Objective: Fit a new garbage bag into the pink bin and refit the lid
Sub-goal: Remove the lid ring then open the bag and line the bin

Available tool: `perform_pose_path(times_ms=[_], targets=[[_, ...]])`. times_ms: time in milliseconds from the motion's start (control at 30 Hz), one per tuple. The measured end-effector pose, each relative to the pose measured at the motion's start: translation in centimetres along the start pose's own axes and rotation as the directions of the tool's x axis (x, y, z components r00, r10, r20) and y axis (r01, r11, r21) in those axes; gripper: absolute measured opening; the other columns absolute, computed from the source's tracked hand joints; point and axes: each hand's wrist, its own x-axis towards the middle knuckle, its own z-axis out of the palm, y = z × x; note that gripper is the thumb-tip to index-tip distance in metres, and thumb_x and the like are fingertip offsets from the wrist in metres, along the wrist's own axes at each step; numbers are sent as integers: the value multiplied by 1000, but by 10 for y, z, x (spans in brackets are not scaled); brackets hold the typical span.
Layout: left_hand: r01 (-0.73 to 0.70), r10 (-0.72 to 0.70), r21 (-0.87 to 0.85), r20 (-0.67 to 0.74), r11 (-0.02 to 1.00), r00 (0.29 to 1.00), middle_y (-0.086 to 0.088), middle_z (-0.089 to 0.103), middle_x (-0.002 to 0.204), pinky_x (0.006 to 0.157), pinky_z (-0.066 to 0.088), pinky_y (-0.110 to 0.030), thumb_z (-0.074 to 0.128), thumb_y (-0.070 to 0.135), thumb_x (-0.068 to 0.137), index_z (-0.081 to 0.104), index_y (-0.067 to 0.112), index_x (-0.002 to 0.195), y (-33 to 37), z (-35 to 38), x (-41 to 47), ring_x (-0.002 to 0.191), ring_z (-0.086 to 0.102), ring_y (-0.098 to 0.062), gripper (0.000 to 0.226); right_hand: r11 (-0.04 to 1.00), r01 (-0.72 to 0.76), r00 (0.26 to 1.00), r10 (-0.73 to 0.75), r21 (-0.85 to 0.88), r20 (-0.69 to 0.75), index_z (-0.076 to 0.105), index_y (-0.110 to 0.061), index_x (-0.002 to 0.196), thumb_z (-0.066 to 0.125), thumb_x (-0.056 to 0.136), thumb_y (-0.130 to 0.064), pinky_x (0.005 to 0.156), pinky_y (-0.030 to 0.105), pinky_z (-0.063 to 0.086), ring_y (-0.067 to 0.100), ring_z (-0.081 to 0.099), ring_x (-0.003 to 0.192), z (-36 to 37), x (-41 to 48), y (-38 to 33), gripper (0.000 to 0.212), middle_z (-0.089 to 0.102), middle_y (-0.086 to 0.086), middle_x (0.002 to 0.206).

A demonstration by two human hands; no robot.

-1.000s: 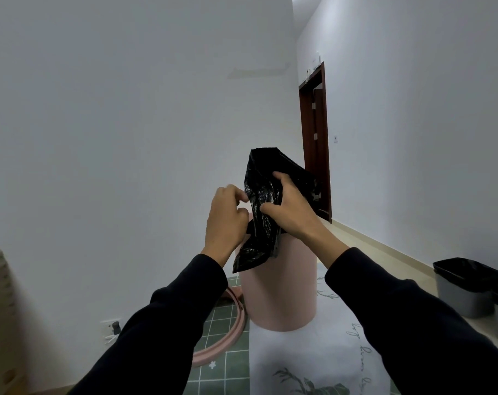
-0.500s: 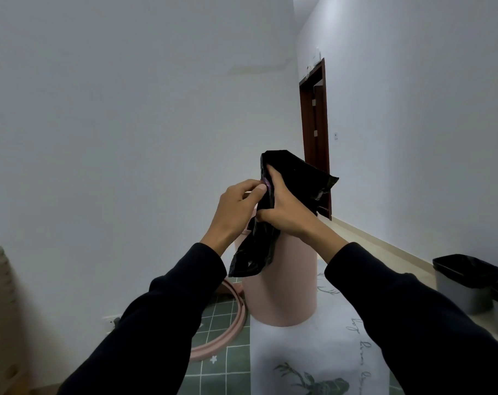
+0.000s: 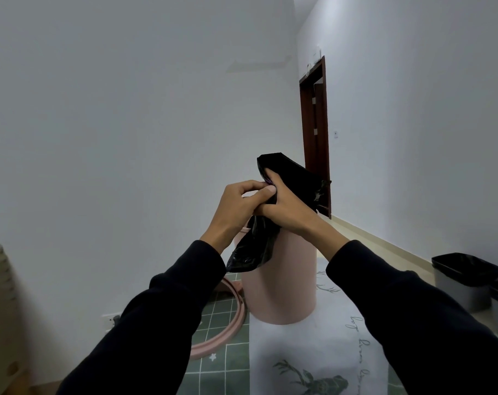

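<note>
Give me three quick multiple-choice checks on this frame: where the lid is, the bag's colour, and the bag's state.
1. Where is the lid ring relative to the pink bin?
A) seated on its rim
B) on the floor to its left
C) inside it

2. What colour is the garbage bag?
A) black
B) white
C) pink

3. What state is the bag in?
A) stretched over the rim
B) bunched, gripped by the left hand and right hand
C) lying loose on the floor

Answers:
1 B: the ring lies on the green tiles beside the bin.
2 A: it is glossy black plastic.
3 B: both hands pinch it, crumpled, in front of the bin's top.
</note>
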Motion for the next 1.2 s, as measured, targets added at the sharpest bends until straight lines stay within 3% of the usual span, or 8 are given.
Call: perform_pose_path(times_ms=[133, 233, 400, 533, 633, 867, 1000, 1200], targets=[[-8, 11, 58, -56, 998, 998, 2, 77, 90, 70, 54, -18, 72, 24, 86, 78, 16, 91, 0, 0, 1, 84, 74, -10, 11, 1000, -1, 1000, 1, 4, 19, 20, -29, 161, 68, 76, -32, 103, 23, 42, -2, 50, 124, -1, -2, 0, 97, 45, -22, 142], [-9, 16, 75, -85, 997, 996, -1, 76, 88, 67, 54, -21, 71, 18, 87, 77, 12, 89, -1, 0, 2, 79, 73, -10, 9, 1000, 22, 1000, -22, -1, 1, 41, -28, 150, 67, 79, -25, 101, 27, 49, 0, 60, 118, -1, -4, 0, 75, 62, -14, 126], [4, 4, 87, -87, 996, 996, -10, 76, 90, 86, 60, -45, 68, 12, 90, 77, 7, 93, -5, 0, 0, 86, 74, -25, 11, 994, -27, 997, 34, 103, -71, 71, -25, 103, 46, 84, -14, 93, 36, 51, 14, 67, 100, -6, -3, -9, 33, 72, -4, 95], [22, -12, 87, -116, 996, 993, -8, 76, 92, 86, 59, -47, 68, 18, 92, 76, 9, 96, -8, 1, 1, 86, 74, -23, 13, 999, -40, 981, 39, 0, -190, 69, -17, 85, 45, 95, -15, 74, 35, 48, 17, 65, 79, -8, -1, -10, 26, 68, 2, 78], [59, -50, 58, -155, 997, 987, -3, 76, 92, 85, 60, -45, 69, 21, 91, 76, 12, 94, -9, 0, 3, 84, 74, -17, 11, 997, -53, 966, 38, -49, -257, 55, -14, 71, 47, 101, -24, 57, 28, 33, 7, 43, 54, -9, 0, -7, 33, 47, -6, 58], [153, -151, -4, -216, 988, 965, -7, 70, 97, 80, 61, -36, 64, 16, 92, 69, 12, 89, -19, -9, 13, 90, 70, -20, 7, 997, -69, 942, 75, 31, -327, 55, 10, 81, 53, 101, -25, 64, 31, 35, 18, 48, 64, -22, 2, -1, 40, 50, 8, 68], [168, -186, -87, -271, 982, 945, -6, 73, 89, 64, 56, -21, 62, 11, 93, 66, 10, 89, -23, -16, 18, 79, 70, -14, 5, 993, -113, 933, 117, 31, -341, 51, -8, 67, 58, 100, -22, 62, 29, 33, 13, 42, 56, -32, 9, 7, 37, 42, 0, 57], [166, -190, -103, -313, 981, 931, -8, 71, 75, 57, 54, -20, 63, 1, 88, 61, 7, 92, -28, -26, 28, 64, 67, -13, 7, 977, -149, 931, 88, -151, -353, 44, -20, 57, 61, 98, -24, 44, 12, 31, 0, 40, 40, -42, 21, 18, 45, 41, -8, 51]])
